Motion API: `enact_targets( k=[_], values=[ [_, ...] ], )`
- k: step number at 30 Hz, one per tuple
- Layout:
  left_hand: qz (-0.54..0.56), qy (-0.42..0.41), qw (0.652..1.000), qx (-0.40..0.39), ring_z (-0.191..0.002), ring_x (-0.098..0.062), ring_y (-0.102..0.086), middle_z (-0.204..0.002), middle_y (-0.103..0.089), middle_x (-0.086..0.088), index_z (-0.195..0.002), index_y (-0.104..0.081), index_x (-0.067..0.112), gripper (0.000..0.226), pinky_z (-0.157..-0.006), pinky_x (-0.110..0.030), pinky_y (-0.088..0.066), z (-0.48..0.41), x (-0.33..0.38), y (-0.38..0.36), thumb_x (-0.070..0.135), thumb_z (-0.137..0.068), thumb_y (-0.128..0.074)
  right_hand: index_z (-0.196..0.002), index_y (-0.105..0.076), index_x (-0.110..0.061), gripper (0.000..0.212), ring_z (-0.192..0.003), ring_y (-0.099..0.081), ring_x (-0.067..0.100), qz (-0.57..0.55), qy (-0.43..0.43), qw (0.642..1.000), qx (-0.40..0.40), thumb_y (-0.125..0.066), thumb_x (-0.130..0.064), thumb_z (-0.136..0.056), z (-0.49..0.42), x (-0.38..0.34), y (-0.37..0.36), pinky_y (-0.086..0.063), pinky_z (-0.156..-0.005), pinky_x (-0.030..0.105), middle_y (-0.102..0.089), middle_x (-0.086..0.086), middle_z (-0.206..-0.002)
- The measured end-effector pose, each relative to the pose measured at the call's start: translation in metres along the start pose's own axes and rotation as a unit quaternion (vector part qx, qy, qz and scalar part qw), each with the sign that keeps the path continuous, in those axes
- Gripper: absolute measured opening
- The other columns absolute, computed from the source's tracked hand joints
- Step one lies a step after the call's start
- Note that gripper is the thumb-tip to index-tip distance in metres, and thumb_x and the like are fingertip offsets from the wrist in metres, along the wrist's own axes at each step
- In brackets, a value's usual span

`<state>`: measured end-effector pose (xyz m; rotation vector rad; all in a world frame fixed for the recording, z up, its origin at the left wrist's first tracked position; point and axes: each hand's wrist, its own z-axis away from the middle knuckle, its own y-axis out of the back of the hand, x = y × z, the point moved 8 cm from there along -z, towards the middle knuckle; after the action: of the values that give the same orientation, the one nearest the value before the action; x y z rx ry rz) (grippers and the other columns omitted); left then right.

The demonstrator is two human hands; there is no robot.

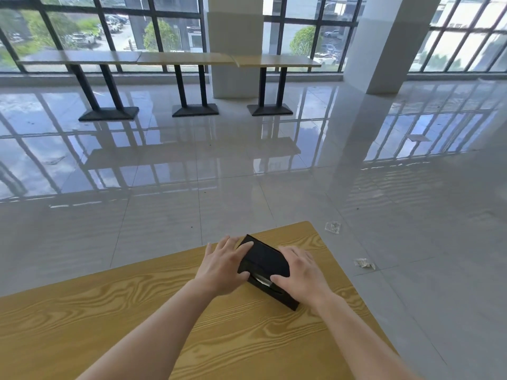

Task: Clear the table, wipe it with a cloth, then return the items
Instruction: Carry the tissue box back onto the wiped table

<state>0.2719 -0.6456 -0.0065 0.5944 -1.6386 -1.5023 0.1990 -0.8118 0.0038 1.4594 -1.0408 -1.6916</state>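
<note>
Wooden table (pixel 109 311): left hand (pixel 222 266), right hand (pixel 299 272) hold black box (pixel 264 260) near corner.

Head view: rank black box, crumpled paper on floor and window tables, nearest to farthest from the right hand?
1. black box, gripped by the right hand.
2. crumpled paper, on the floor at right.
3. window tables, far ahead.

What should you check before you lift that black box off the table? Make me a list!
1. Left hand grips the black box: ok.
2. Right hand grips it too: ok.
3. Box fully on the table: ok.
4. Wiping cloth in sight: not ok, none shows.
5. Box's contents secure: cannot tell.
6. Floor beside the table: not ok, scraps lie there.
</note>
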Motion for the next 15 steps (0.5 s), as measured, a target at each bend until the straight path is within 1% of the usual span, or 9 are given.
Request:
enact_targets(
  k=[7,10,15],
  values=[
    [-0.024,0.064,0.996,0.05,-0.15,-0.025,-0.011,-0.16,-0.024,-0.004,-0.152,-0.022,0.036,0.072,-0.119,-0.058,-0.015,0.068,-0.034,0.041,0.049,-0.091,-0.058,-0.152,-0.031,-0.018,0.077,-0.14,-0.03,0.022,0.024,0.097,0.995,-0.011,-0.067,-0.042,-0.088,0.008,-0.072,-0.001,-0.03,-0.114,0.034,-0.04,0.0,-0.149],
    [-0.026,0.094,0.993,0.06,-0.151,-0.024,-0.012,-0.161,-0.024,-0.005,-0.153,-0.022,0.034,0.072,-0.12,-0.056,-0.014,0.107,-0.056,0.057,0.047,-0.092,-0.057,-0.152,-0.03,-0.019,0.077,-0.14,-0.029,0.022,0.036,0.133,0.99,-0.018,-0.067,-0.042,-0.088,0.016,-0.112,-0.011,-0.031,-0.113,0.034,-0.04,0.0,-0.149],
    [-0.044,0.145,0.985,0.08,-0.151,-0.024,-0.012,-0.161,-0.023,-0.005,-0.154,-0.02,0.035,0.073,-0.12,-0.055,-0.015,0.181,-0.108,0.083,0.049,-0.092,-0.057,-0.151,-0.031,-0.02,0.075,-0.139,-0.032,0.022,0.055,0.197,0.978,-0.036,-0.065,-0.042,-0.088,0.038,-0.194,-0.037,-0.033,-0.113,0.035,-0.041,0.0,-0.148]
  ],
)
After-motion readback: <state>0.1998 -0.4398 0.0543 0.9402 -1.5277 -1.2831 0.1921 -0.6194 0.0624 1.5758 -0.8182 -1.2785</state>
